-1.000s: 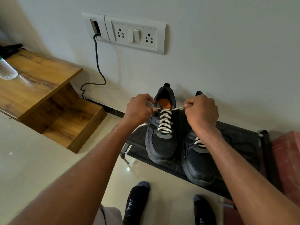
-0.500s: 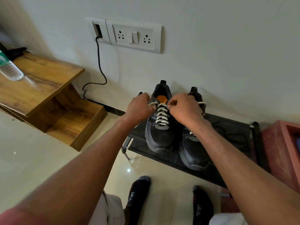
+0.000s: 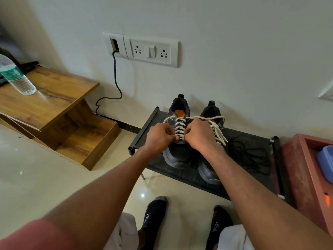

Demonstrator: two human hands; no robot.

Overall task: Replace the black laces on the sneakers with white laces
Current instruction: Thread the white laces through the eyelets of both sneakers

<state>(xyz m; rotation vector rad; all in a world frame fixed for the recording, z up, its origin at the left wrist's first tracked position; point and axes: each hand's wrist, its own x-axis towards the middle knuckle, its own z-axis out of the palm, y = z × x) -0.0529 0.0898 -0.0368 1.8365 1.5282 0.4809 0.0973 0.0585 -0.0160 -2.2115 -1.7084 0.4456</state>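
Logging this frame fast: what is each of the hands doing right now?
Left hand: pinching the white lace low on the left sneaker.
Right hand: pinching the same lace.

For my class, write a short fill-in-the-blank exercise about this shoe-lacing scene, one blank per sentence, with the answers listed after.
1. Both hands, left and right, pinch the ____ lace on the left sneaker.
2. The sneakers stand on a black ____ against the wall.
3. The loose black laces lie to the ____ of the right sneaker.
4. A plastic ____ stands on the wooden table.

Answers: white; rack; right; bottle
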